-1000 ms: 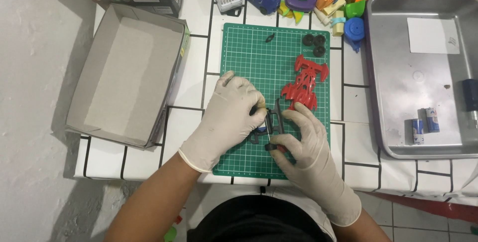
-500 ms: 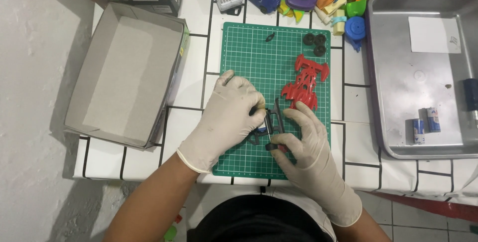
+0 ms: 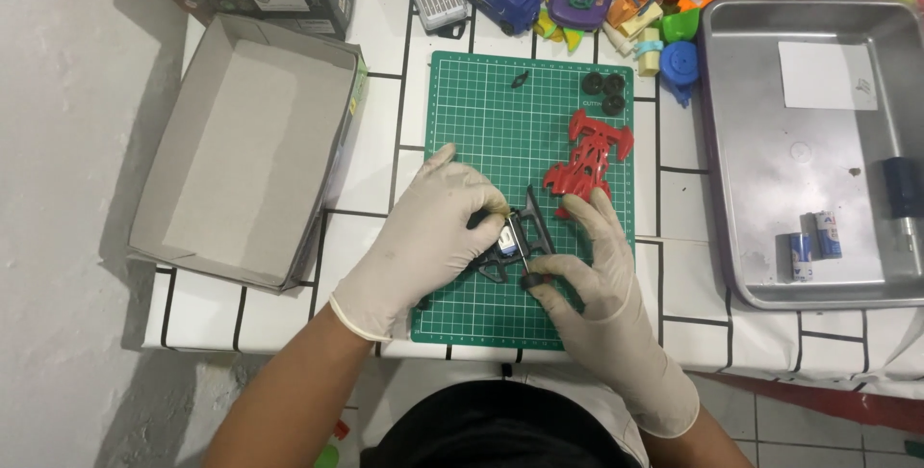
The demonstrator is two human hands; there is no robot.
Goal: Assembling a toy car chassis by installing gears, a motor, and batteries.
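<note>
Black toy chassis (image 3: 510, 237) | pinched between left hand (image 3: 423, 242) and right hand (image 3: 592, 266) fingers (gloved) | on green mat (image 3: 481, 121)

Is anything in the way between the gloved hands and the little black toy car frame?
No. Both the left hand and the right hand already grip the black frame on the green mat. The red car shell lies beside them, apart.

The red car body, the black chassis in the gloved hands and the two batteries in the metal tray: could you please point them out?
red car body (image 3: 587, 165), head view, middle of the shell.
black chassis (image 3: 532, 221), head view, upper frame.
batteries (image 3: 813, 245), head view, between the pair.
</note>
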